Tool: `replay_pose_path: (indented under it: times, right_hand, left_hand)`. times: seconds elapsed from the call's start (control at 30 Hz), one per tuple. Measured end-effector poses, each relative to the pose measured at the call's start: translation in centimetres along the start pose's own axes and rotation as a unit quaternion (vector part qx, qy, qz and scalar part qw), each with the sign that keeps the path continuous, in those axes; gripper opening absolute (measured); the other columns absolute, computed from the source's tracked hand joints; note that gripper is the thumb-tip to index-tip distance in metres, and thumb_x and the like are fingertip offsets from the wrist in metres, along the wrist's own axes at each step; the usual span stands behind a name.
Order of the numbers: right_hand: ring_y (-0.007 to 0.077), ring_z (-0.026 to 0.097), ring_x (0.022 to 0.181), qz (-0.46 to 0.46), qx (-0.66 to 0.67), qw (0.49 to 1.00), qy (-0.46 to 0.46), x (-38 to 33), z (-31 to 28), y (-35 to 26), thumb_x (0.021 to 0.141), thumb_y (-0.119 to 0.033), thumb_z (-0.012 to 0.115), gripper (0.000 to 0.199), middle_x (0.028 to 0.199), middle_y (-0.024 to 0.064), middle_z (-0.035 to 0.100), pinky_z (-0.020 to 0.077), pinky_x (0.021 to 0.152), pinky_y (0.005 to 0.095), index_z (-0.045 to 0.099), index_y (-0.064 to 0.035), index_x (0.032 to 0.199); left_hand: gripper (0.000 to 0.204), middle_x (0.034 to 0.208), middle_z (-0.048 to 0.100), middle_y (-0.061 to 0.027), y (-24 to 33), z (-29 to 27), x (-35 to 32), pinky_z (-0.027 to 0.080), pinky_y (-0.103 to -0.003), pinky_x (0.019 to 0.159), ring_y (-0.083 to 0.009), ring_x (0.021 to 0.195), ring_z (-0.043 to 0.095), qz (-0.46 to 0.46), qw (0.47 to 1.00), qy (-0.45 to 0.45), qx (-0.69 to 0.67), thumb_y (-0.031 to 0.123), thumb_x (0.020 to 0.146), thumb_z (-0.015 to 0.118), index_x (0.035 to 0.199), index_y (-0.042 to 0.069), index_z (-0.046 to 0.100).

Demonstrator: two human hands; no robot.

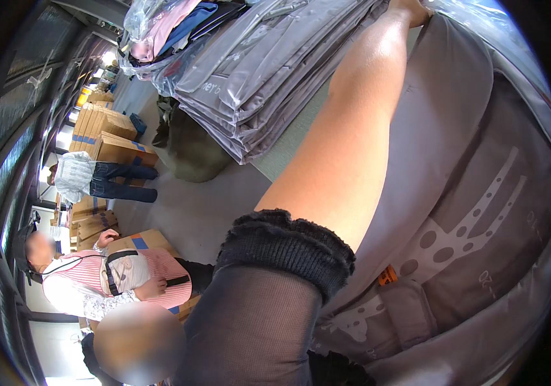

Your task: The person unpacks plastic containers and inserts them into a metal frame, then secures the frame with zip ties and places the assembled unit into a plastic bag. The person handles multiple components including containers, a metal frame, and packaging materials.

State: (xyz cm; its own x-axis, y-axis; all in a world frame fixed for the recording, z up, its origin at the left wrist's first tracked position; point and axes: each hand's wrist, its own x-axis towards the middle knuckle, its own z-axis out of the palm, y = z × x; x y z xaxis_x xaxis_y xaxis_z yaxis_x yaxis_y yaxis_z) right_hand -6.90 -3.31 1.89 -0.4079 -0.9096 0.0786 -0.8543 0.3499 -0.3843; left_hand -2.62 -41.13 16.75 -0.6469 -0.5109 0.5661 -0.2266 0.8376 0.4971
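My left arm, in a black sheer sleeve with a ruffled cuff, reaches across to the top edge. There my left hand [410, 9] lies at the upper border of a large grey cloth piece [442, 122]; most of its fingers are cut off by the frame. A pale spotted giraffe print [442, 248], a small flap and an orange tag [387, 275] show on the grey cloth. A second black ruffled cuff at the bottom edge seems to be my right sleeve; my right hand is out of sight.
Beside my arm, a stack of folded grey cloth pieces [243, 83] lies on a pale table [294, 132]. Clear plastic bags [140, 26] hold coloured fabric. Cardboard boxes [121, 145], a person in a striped apron [153, 273] and another in jeans [121, 180] are at left.
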Motion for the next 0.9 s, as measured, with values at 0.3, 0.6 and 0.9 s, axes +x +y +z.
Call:
replay_pose_path:
  times: [0.3,0.6,0.9]
  right_hand:
    - [0.0228,0.058,0.083,0.232,-0.029,0.972,0.03,-16.9,-6.3,20.7,0.089,-0.038,0.046,0.034,0.092,0.012,0.062,0.0468,0.068,0.042,0.057,-0.011,0.107]
    - [0.0217,0.06,0.072,0.349,0.017,0.937,0.027,-32.1,-12.4,30.8,0.088,-0.037,0.048,0.034,0.084,0.0115,0.063,0.0495,0.061,0.0393,0.058,-0.0082,0.101]
    - [0.0206,0.063,0.061,0.368,0.191,0.906,-0.086,-39.3,-28.1,40.0,0.086,-0.036,0.05,0.034,0.076,0.011,0.064,0.0522,0.053,0.0365,0.059,-0.0053,0.096]
  left_hand:
    - [0.027,0.105,0.062,-0.0266,2.7,-0.6,-0.5,0.047,-0.048,0.088,-0.0403,0.105,0.058,-0.026,0.987,-0.018,0.159,0.024,0.085,0.056,0.103,0.005,0.063]
    - [0.043,0.119,0.058,-0.0212,-2.7,2.3,1.8,0.044,-0.043,0.096,-0.0368,0.113,0.054,-0.014,0.976,0.008,0.218,0.027,0.084,0.056,0.121,0.006,0.053]
    - [0.034,0.116,0.064,-0.0102,-1.7,-5.6,-4.6,0.05,-0.038,0.088,-0.0271,0.106,0.061,-0.175,0.945,-0.146,0.236,0.022,0.078,0.058,0.111,0.016,0.066]
